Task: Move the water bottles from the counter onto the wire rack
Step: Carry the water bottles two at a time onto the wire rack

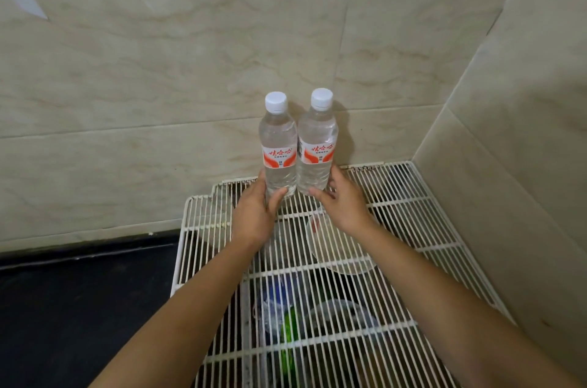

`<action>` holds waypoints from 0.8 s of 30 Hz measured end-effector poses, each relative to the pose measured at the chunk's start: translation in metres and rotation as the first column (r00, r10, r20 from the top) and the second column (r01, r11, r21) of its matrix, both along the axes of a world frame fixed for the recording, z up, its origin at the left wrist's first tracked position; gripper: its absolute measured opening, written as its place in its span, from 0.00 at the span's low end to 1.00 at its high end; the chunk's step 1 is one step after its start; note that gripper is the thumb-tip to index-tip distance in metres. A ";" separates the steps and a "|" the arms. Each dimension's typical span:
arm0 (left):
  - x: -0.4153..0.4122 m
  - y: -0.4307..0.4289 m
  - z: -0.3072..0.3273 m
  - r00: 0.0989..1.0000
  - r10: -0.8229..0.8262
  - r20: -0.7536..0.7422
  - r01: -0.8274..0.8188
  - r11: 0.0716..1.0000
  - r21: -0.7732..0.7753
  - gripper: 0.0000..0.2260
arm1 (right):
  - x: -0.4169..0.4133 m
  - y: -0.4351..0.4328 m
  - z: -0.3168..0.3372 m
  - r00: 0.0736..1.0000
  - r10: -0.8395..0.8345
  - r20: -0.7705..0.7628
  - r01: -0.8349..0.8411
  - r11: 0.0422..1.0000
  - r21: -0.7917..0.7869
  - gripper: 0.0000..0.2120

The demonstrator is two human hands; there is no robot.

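Abreast, outstretched: left hand (254,213) around left bottle (278,139), right hand (344,201) seemingly around right bottle (317,139).

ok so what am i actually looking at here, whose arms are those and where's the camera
No machine: a person wears one camera on the head, looking down, so the arms are theirs. The left hand grips the left bottle low down; the right hand grips the right bottle likewise. Both bottles are upright, capped, side by side at the back of a white wire rack by the tiled wall. A dark counter lies to the left.
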State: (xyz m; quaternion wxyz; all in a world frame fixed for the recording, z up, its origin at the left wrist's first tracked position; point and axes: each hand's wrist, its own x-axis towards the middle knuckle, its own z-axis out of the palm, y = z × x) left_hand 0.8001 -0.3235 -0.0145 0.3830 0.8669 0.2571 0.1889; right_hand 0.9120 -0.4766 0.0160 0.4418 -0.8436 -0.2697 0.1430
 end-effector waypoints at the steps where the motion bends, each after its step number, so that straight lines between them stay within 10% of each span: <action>1: 0.000 0.000 0.001 1.000 -0.001 -0.002 0.001 1.000 0.002 0.28 | -0.002 0.000 0.001 1.000 -0.001 -0.012 0.001 1.000 -0.004 0.36; 8: -0.010 -0.005 0.010 0.998 -0.051 -0.022 0.050 0.997 -0.061 0.30 | -0.025 -0.010 0.009 0.994 0.017 0.104 -0.002 0.989 -0.146 0.42; 14: -0.057 -0.019 0.043 0.971 0.138 -0.193 -0.058 0.928 0.367 0.31 | -0.050 -0.051 0.025 0.881 0.198 0.429 0.008 0.901 -0.434 0.35; 24: -0.259 -0.073 0.086 0.858 0.489 -0.157 -0.370 0.801 0.470 0.37 | -0.144 -0.036 0.037 0.798 0.299 0.524 -0.190 0.949 -0.251 0.37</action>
